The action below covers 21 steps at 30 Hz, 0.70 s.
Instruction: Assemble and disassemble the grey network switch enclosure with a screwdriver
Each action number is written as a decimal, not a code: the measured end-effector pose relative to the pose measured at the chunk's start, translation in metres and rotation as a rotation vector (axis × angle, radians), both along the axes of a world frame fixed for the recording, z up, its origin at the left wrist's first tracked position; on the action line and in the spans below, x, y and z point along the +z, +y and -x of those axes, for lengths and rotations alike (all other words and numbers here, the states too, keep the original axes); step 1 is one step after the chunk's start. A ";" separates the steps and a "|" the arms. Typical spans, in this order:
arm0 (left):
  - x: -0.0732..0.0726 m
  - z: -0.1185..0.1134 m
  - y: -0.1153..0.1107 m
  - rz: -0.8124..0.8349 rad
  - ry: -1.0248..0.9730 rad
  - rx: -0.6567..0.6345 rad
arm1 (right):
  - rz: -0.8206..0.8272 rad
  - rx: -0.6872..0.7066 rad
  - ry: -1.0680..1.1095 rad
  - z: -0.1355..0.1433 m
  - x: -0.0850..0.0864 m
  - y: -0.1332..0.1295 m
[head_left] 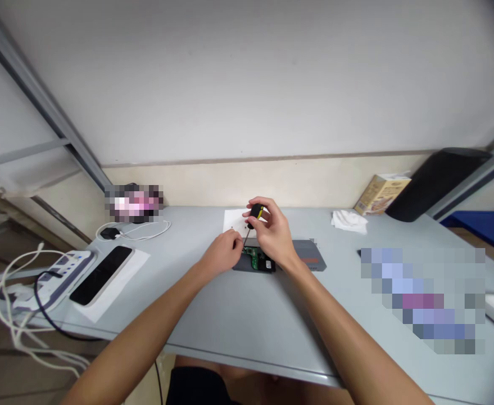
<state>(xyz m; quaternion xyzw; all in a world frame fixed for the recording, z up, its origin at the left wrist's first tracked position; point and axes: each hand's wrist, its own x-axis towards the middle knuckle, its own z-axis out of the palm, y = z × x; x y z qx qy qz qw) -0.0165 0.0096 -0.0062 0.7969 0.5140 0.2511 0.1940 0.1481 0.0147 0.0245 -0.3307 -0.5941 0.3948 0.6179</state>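
Note:
A screwdriver (257, 212) with a black and yellow handle is gripped in my right hand (274, 229). Its thin shaft slants down to a green circuit board (254, 260) with a black part attached. The board lies on a flat dark grey panel (304, 251) with an orange mark. Just left of the shaft, my left hand (225, 251) is closed with fingers curled at the board's edge. What its fingertips hold, if anything, is hidden. Behind the hands lies a white paper (232, 219) with small dark specks on it.
On the left sit a phone (102, 275) on paper, a power strip (63, 275) with cables, and a black charger (110, 233). A crumpled tissue (349, 221), a yellow box (381, 194) and a black cylinder (436, 183) stand at back right. Blurred objects lie on both sides.

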 end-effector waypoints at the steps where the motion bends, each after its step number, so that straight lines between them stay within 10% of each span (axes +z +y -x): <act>1: 0.000 0.000 0.000 0.002 0.002 0.001 | -0.002 -0.002 -0.001 0.000 0.000 0.000; 21: 0.002 0.001 -0.002 0.024 0.010 0.005 | -0.011 -0.038 -0.074 0.001 0.001 -0.004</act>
